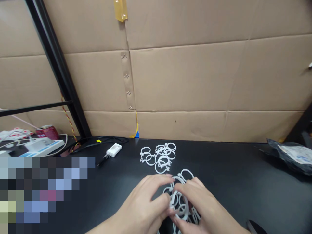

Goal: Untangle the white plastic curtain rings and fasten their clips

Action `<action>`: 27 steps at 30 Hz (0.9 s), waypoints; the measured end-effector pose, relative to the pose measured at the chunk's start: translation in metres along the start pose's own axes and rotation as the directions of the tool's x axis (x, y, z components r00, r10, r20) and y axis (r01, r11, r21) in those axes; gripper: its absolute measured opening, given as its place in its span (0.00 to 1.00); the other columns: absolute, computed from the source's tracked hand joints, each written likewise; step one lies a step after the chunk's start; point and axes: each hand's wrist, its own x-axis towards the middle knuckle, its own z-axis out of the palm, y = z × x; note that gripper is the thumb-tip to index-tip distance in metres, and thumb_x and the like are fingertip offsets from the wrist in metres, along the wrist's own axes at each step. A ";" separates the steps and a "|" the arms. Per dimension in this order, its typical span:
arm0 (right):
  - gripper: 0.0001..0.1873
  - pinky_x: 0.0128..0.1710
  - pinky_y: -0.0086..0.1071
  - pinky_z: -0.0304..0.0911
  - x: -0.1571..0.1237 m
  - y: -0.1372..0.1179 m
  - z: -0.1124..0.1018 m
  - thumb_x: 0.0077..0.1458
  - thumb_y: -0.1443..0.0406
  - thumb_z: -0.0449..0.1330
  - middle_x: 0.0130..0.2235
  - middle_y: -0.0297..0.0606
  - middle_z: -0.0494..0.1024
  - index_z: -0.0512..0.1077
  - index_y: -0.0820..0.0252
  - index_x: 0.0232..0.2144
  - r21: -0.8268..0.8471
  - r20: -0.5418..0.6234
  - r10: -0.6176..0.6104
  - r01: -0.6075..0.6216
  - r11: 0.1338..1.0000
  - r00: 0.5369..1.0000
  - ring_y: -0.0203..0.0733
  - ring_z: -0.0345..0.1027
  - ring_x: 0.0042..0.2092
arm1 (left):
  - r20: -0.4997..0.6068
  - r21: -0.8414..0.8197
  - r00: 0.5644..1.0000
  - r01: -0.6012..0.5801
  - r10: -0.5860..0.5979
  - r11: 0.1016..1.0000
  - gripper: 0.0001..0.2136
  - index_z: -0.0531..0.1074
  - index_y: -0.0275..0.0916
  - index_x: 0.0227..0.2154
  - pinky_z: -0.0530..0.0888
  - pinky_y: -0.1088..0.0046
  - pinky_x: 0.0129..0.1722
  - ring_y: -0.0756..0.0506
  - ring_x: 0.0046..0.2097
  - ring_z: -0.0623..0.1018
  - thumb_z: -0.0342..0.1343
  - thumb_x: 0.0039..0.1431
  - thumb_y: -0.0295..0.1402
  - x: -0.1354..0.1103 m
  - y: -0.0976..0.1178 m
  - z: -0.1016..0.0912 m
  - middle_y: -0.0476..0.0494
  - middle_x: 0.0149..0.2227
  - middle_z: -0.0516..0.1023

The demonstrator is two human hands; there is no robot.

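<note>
L hand [148, 203] + R hand [198, 201] | fingers curled, pinching wht ring [187, 208] btwn | more rings [163, 157] beyond

We logged a ring pile [163, 156] on the table [226, 172], beyond left hand [147, 201] and right hand [204, 203]; adapter [114, 150] left, bag [290, 157] far right, cardboard [180, 78] behind.

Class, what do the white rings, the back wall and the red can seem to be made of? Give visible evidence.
White rings: probably plastic, smooth, faintly glossy, evenly coloured.
Back wall: matte cardboard, judging by its brown colour and creases.
Red can: likely printed metal; its pale rim looks metallic, though small here.
</note>
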 end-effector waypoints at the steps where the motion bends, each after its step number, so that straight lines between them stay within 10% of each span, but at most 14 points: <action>1: 0.13 0.40 0.45 0.66 0.000 0.000 -0.001 0.51 0.66 0.60 0.38 0.43 0.78 0.69 0.60 0.41 0.002 0.014 -0.006 0.006 1.000 1.000 0.49 0.70 0.39 | -0.017 -0.003 1.000 -0.014 0.014 1.000 0.08 0.67 0.37 0.28 0.75 0.65 0.43 0.42 0.49 0.73 0.46 0.63 0.28 0.000 0.000 0.000 0.35 0.49 0.71; 27: 0.11 0.39 0.43 0.64 0.003 -0.004 -0.006 0.49 0.62 0.63 0.35 0.41 0.78 0.71 0.58 0.36 0.040 0.094 0.091 -0.095 0.995 0.991 0.48 0.67 0.35 | -0.093 0.043 0.996 0.001 0.003 0.999 0.11 0.69 0.38 0.24 0.75 0.70 0.34 0.45 0.40 0.76 0.48 0.62 0.28 0.004 0.004 -0.003 0.38 0.45 0.75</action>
